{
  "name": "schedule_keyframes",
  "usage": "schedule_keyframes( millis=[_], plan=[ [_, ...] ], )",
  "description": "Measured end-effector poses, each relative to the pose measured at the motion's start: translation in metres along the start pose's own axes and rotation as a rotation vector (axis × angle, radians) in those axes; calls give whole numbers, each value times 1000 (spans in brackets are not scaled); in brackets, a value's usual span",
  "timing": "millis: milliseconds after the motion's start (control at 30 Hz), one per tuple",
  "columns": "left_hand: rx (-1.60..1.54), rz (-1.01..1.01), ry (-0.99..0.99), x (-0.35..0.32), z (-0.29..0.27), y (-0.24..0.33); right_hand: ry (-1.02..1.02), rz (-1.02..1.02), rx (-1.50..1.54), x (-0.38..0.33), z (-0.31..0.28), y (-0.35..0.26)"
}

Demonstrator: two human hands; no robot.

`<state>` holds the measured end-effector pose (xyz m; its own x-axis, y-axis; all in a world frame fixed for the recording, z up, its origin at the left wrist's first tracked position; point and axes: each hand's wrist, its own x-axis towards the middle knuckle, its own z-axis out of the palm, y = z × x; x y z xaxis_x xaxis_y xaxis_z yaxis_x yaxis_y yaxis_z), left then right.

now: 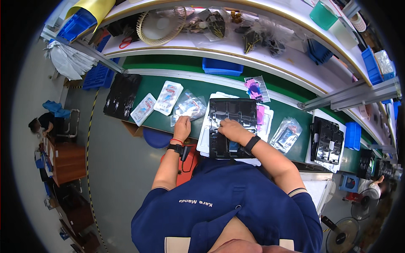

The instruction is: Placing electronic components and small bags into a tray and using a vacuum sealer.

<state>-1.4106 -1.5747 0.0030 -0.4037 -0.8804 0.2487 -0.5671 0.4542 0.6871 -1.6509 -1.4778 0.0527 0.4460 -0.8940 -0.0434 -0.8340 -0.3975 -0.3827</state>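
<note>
A black plastic tray with moulded compartments lies in front of me on white trays. My right hand is over its middle, fingers curled down into a compartment; whatever they hold is hidden. A small dark blue flat piece sits in the tray below that wrist. My left hand is at the bench's front edge, fingers bent together beside a clear plastic bag with small parts inside. I cannot make out anything in those fingers. Left of the bag lie white printed packs.
Stacked black trays stand at the far left and right. A bagged part and pink-purple sheets lie on the green bench. Above run shelves with a woven basket. A blue stool is below the bench's front edge.
</note>
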Motion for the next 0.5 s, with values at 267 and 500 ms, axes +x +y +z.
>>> schedule_keyframes(
  millis=[267, 500],
  plan=[
    [-151, -207, 22, 13, -23, 35, 326, 159, 722, -23, -83, -9],
    [-357, -88, -41, 32, -41, 122, 826, 196, 564, -32, -127, -18]
  ],
)
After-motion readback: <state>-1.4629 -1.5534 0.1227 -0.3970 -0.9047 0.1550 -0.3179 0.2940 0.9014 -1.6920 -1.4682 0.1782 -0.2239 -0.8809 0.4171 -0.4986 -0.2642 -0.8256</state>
